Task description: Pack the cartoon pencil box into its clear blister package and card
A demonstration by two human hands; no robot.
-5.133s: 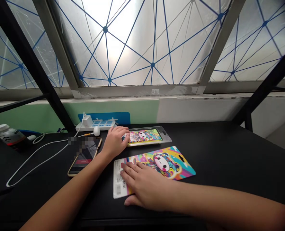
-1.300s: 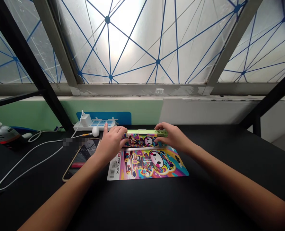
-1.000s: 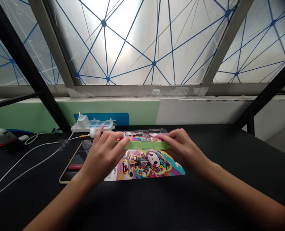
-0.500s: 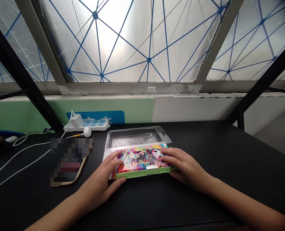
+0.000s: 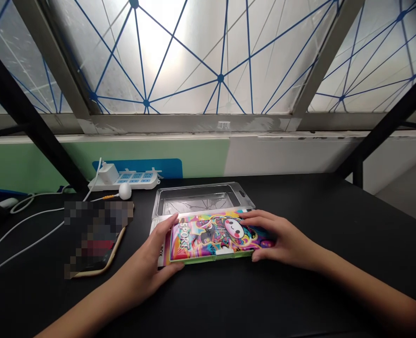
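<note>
A pencil case (image 5: 208, 237) with a bright cartoon print on its lid and green sides lies on the black table, over a printed backing card (image 5: 161, 253). My left hand (image 5: 155, 256) grips its left end, thumb at the near edge and fingers at the far corner. Around the right end is my right hand (image 5: 276, 237), its fingers over the far side and its thumb at the near front corner. The lid looks closed. Just behind the case a clear plastic package tray (image 5: 202, 202) lies on the table, joined to or touching the card.
To the left lies a phone (image 5: 102, 239) in a pale-edged case, partly blurred. White cables (image 5: 28, 218) run across the left side. A white power strip (image 5: 135, 178) with a plugged-in charger stands at the wall. Black slanted frame bars (image 5: 387, 124) rise on both sides.
My right hand has moved right and its thumb now shows at the front corner. More of the lid is visible and less of the green front side. My left hand keeps its place.
</note>
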